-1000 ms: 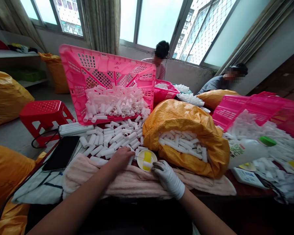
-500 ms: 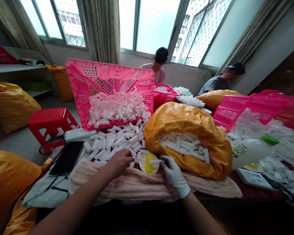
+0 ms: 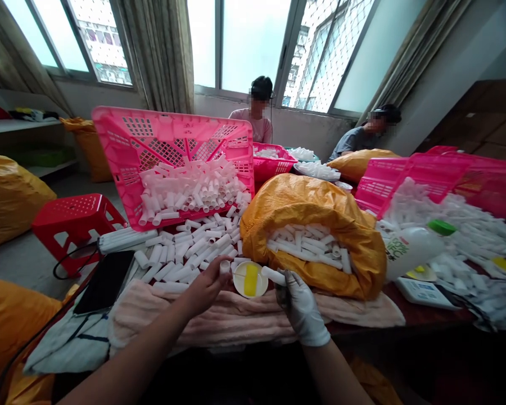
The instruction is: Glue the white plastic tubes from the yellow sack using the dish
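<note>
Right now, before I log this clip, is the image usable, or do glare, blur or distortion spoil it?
In the head view, the windows blow out almost white, and the wide lens bows the pink crate and window frames. Also in the head view, the left hand, gloved right hand and white tubes they hold look reasonably sharp.
</note>
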